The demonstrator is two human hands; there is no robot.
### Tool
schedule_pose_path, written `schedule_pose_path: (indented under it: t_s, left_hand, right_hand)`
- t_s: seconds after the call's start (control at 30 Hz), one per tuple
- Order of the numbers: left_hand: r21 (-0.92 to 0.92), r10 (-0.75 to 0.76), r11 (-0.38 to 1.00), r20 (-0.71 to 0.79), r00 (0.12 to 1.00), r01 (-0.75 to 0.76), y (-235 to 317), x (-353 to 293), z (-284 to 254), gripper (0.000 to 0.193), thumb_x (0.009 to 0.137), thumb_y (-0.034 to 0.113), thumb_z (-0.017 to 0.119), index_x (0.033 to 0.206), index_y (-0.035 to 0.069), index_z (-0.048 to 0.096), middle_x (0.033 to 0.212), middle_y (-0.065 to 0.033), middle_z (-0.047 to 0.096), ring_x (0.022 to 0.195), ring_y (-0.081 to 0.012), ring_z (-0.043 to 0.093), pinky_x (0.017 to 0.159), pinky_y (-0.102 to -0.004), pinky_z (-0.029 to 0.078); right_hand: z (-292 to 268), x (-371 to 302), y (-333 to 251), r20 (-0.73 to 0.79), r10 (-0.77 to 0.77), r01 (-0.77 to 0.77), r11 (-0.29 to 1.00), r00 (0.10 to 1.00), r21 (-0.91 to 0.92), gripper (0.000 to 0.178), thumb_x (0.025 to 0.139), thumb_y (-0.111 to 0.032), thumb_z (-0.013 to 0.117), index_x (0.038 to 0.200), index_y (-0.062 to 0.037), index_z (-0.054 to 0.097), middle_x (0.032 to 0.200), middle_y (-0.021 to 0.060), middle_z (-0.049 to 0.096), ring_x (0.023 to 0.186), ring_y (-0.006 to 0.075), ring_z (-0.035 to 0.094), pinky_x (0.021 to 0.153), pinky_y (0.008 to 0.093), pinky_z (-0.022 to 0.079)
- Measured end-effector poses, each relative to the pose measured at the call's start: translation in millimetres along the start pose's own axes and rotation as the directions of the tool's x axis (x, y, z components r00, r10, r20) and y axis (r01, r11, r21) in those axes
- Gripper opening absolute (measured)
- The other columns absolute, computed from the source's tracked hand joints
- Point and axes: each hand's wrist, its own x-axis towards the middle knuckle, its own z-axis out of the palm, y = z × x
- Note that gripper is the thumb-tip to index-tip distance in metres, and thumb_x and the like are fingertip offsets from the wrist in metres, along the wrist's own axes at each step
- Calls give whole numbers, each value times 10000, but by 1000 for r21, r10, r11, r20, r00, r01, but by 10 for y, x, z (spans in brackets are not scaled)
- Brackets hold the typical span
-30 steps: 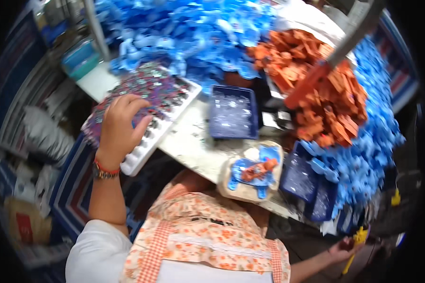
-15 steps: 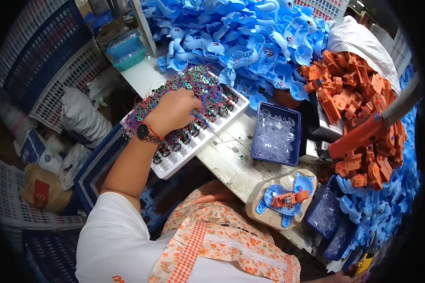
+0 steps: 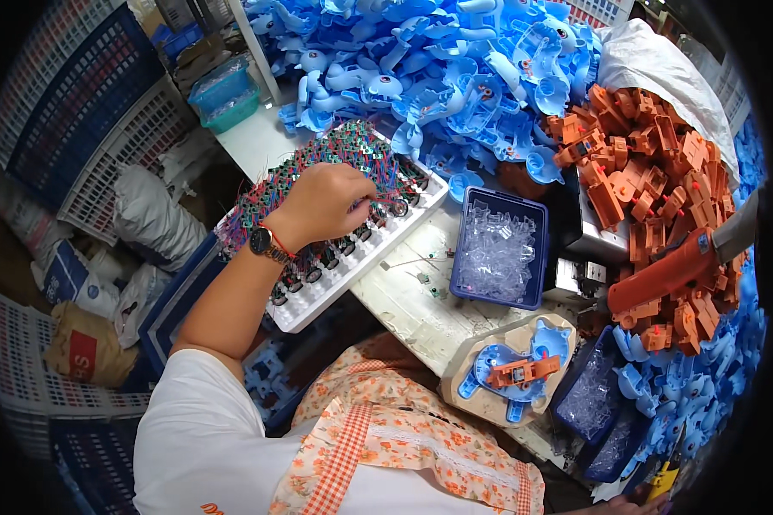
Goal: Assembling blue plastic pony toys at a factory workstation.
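Observation:
My left hand point(image 3: 328, 204), with a dark watch on its wrist, is over a white foam tray point(image 3: 318, 307). The tray holds a heap of small green circuit boards point(image 3: 348, 142) with red and blue wires, and a row of round dark parts point(image 3: 398, 208) along its near side. The fingers are pinched together by the wires; what they grip is hidden. At the lower right edge, my right hand point(image 3: 631, 505), partly cut off, is closed on a yellow-handled tool point(image 3: 663, 481). A blue plastic shell point(image 3: 537, 390) with an orange part point(image 3: 522, 371) in it rests in a beige holder point(image 3: 455, 360).
Blue shells point(image 3: 455, 77) pile up at the back, orange parts point(image 3: 661, 172) at the right. A blue bin point(image 3: 500, 249) of clear plastic pieces stands mid-table. An orange-red handle with a grey bar point(image 3: 661, 279) juts in from the right. Crates point(image 3: 69, 112) stand at left.
My left hand has shifted slightly right over the tray, its fingers still drawn together. The view has tilted a little. The right hand stays at the lower right edge.

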Motion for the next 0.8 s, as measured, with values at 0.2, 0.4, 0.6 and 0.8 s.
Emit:
schedule_pose_path:
  t_s: [0.2,0.4,0.6,0.8]
  left_hand:
    - [-676,-489,520,266,831,522,-154,80,120,145,917,103,611,998,-12,645,936,-76,703,862,-128,685,739,-263,544]
    - [-910,-574,-100,383,724,402,-84,2,-49,234,922,145,623,1130,54,567,961,-86,704,887,-179,696,786,-300,548]
    - [-936,-437,-242,340,833,255,366,164,-277,213,912,91,617,1106,93,529,927,-81,711,836,-182,697,721,-277,533]
    - [-947,-243,-287,220,945,147,920,246,-214,173,907,70,626,1063,82,552,883,-95,719,848,-168,698,707,-259,528]
  right_hand:
    - [47,-41,-126,228,63,-59,998,972,-24,396,913,-343,651,1193,-71,585,930,79,652,596,134,555,426,205,373]
    - [-288,154,-14,548,250,-411,891,798,192,414,941,-296,609,1273,-57,543,1157,146,631,932,241,647,647,279,544]
    - [-648,202,51,553,180,-399,864,814,306,373,950,-207,600,1301,-101,531,1186,186,622,883,287,664,591,315,559]
    - [-135,-156,-263,848,89,-474,857,522,201,320,955,-266,567,1247,-137,545,1185,146,623,813,295,658,525,374,543]
